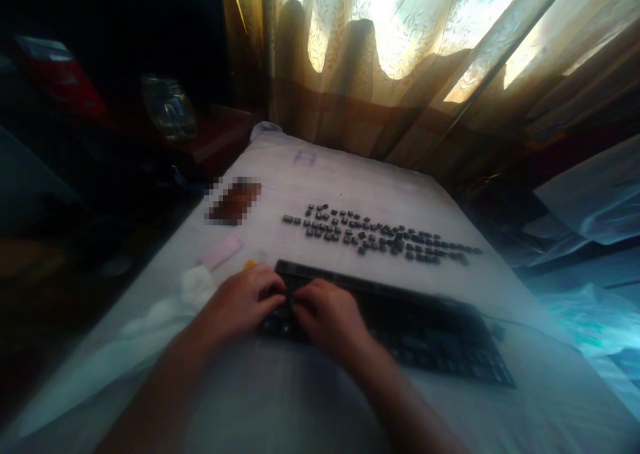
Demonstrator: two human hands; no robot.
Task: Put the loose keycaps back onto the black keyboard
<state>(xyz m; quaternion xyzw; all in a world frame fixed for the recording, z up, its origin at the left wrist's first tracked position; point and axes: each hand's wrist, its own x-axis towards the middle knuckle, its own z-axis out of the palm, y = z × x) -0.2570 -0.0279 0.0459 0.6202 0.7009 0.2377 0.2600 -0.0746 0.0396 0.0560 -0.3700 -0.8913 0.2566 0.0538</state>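
A black computer keyboard (425, 307) lies slantwise across the white-covered table, and much of its upper area shows no keycaps. My left hand (250, 294) rests over its left end, thumb and fingers drawn together in a pinch. Close beside it, my right hand (330, 314) is also pinched over the same end of the keyboard. Whatever the fingertips hold, if anything, is too small and blurred to make out. Beyond the keyboard, many loose black keycaps (350, 226) lie spread in rough rows.
Left of the keyboard lie a pink block-shaped thing (221, 251), a crumpled white cloth (197, 287) and a small yellow thing (250, 265). A pixelated brown item (235, 203) is farther back. The table's white cover (375, 174) reaches toward a patterned curtain (340, 54). A cable (530, 325) runs right.
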